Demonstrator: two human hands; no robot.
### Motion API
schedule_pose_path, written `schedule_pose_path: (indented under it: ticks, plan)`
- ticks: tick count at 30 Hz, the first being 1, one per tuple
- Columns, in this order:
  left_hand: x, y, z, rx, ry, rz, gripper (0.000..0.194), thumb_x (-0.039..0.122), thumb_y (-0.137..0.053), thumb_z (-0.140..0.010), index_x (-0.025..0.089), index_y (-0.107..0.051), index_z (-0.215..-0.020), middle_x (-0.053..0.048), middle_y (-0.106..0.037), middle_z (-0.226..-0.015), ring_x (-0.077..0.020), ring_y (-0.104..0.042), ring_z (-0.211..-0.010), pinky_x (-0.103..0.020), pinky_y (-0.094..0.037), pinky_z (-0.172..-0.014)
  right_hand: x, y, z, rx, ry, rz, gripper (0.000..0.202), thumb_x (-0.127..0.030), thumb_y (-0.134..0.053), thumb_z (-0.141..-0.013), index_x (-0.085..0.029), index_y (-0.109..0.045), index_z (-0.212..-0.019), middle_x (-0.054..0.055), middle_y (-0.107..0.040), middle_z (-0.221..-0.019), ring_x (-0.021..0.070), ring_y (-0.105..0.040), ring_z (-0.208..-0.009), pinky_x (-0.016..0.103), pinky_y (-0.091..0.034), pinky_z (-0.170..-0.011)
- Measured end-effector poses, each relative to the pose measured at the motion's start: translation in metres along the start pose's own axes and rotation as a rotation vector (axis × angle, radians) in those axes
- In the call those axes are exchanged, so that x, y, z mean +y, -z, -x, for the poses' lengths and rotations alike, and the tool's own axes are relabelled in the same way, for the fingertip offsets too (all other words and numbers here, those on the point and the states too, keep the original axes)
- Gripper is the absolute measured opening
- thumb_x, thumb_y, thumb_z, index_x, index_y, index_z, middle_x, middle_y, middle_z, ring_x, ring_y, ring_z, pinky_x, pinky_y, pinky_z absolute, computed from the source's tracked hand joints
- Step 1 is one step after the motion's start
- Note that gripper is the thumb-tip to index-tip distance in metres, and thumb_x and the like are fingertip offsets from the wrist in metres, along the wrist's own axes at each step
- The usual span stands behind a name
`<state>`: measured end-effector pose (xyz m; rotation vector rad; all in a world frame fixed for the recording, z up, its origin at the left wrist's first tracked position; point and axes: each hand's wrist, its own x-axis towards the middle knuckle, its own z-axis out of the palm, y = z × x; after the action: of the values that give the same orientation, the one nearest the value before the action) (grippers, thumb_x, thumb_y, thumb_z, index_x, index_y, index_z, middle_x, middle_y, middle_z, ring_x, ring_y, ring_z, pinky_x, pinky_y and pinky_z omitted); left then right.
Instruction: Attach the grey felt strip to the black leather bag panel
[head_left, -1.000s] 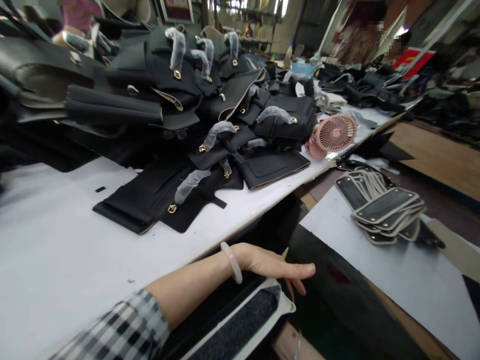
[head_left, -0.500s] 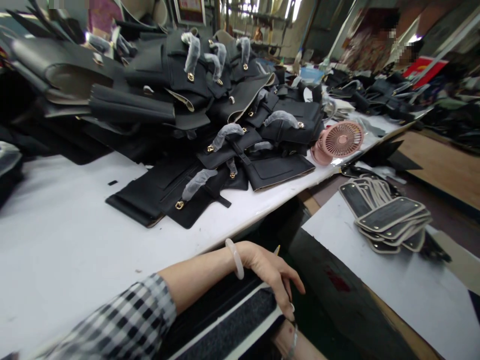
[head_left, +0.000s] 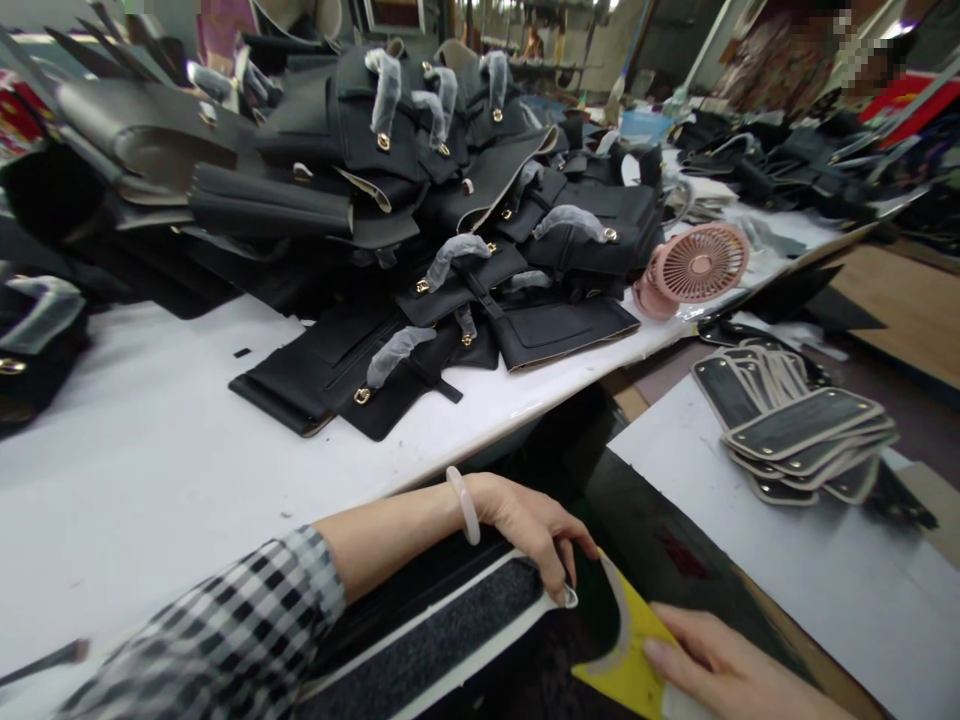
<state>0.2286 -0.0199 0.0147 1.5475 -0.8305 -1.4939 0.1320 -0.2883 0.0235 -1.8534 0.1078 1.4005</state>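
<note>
My left hand [head_left: 529, 530], with a pale bangle at the wrist and a checked sleeve, comes in from the left. Its fingers are bent down and pinch the end of a dark grey fuzzy strip with white edges [head_left: 465, 640]. That strip slants across the bottom of the head view over black material. At lower right, my right hand [head_left: 709, 660] grips a thin yellow piece [head_left: 637, 650] with a curved, greyish edge, thumb on top. The upper tip of this piece reaches the fingertips of my left hand; whether they hold it too, I cannot tell.
Black bags [head_left: 450, 290] with plastic-wrapped handles are heaped on the white table [head_left: 150, 510]. A pink fan [head_left: 697, 265] stands at its edge. On the right, black pieces with pale borders [head_left: 810, 425] lie stacked on a white board [head_left: 810, 570]. Another person shows at far right.
My right hand has come out from beneath the left and swung right, and the yellow piece has come into view in it. My left hand stays at the strip's end.
</note>
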Motion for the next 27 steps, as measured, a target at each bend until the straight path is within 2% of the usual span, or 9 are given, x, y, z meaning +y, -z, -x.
schedule_pose_path:
  ticks: [3,6,9,14,18,22,27]
  plan:
    - [0.003,0.0,0.003,0.052,0.016,-0.085,0.09,0.031,-0.076,-0.071,0.006,-0.036,-0.148,-0.012,-0.067,-0.123,-0.0269,-0.062,-0.117,-0.034,-0.044,-0.106,-0.028,-0.016,-0.007,-0.074,0.029,0.058,0.051,-0.066,-0.043,-0.09,-0.018,-0.052,-0.104,0.001,-0.063,-0.067,0.0085,-0.053,-0.04,0.011,-0.035,-0.032]
    - [0.005,-0.001,0.003,0.111,0.049,-0.186,0.088,0.033,-0.075,-0.071,0.009,-0.039,-0.148,-0.013,-0.063,-0.13,-0.03,-0.06,-0.119,-0.037,-0.045,-0.104,-0.039,-0.019,-0.017,-0.079,0.047,0.115,0.04,-0.055,-0.037,-0.098,-0.017,-0.052,-0.102,-0.001,-0.061,-0.066,0.0059,-0.049,-0.038,0.009,-0.03,-0.03]
    - [0.006,-0.002,0.003,0.091,0.059,-0.177,0.092,0.033,-0.073,-0.072,0.007,-0.032,-0.151,-0.013,-0.065,-0.124,-0.0303,-0.063,-0.113,-0.037,-0.049,-0.099,-0.04,-0.016,-0.02,-0.104,0.022,0.146,0.036,-0.049,-0.035,-0.101,-0.017,-0.052,-0.104,-0.002,-0.06,-0.064,0.0062,-0.049,-0.038,0.009,-0.031,-0.03]
    - [0.01,-0.002,0.005,0.084,0.052,-0.154,0.092,0.032,-0.071,-0.074,0.005,-0.029,-0.151,-0.013,-0.067,-0.121,-0.0287,-0.065,-0.109,-0.036,-0.05,-0.096,-0.039,-0.015,-0.021,-0.13,0.003,0.139,0.038,-0.05,-0.036,-0.102,-0.016,-0.053,-0.106,-0.002,-0.06,-0.065,0.0056,-0.047,-0.037,0.009,-0.034,-0.03]
    - [0.012,-0.001,0.007,0.092,0.053,-0.168,0.088,0.025,-0.071,-0.075,0.004,-0.03,-0.151,-0.015,-0.065,-0.126,-0.0285,-0.064,-0.111,-0.034,-0.05,-0.095,-0.038,-0.022,-0.022,-0.115,0.024,0.099,0.044,-0.056,-0.035,-0.101,-0.017,-0.053,-0.11,-0.001,-0.06,-0.063,0.0067,-0.048,-0.039,0.009,-0.031,-0.031]
    - [0.01,0.0,0.007,0.102,0.048,-0.154,0.09,0.017,-0.072,-0.074,0.004,-0.028,-0.152,-0.017,-0.065,-0.126,-0.029,-0.065,-0.11,-0.034,-0.05,-0.093,-0.037,-0.032,-0.023,-0.083,0.059,0.036,0.042,-0.055,-0.037,-0.1,-0.017,-0.054,-0.108,-0.001,-0.058,-0.059,0.0091,-0.052,-0.04,0.011,-0.033,-0.035]
    - [-0.001,0.0,0.004,0.111,-0.002,-0.105,0.095,0.018,-0.074,-0.072,0.005,-0.026,-0.153,-0.014,-0.068,-0.119,-0.0274,-0.067,-0.105,-0.031,-0.052,-0.088,-0.03,-0.043,-0.025,-0.049,0.016,-0.102,0.053,-0.065,-0.043,-0.094,-0.016,-0.057,-0.111,0.001,-0.059,-0.067,0.0112,-0.054,-0.046,0.015,-0.038,-0.039]
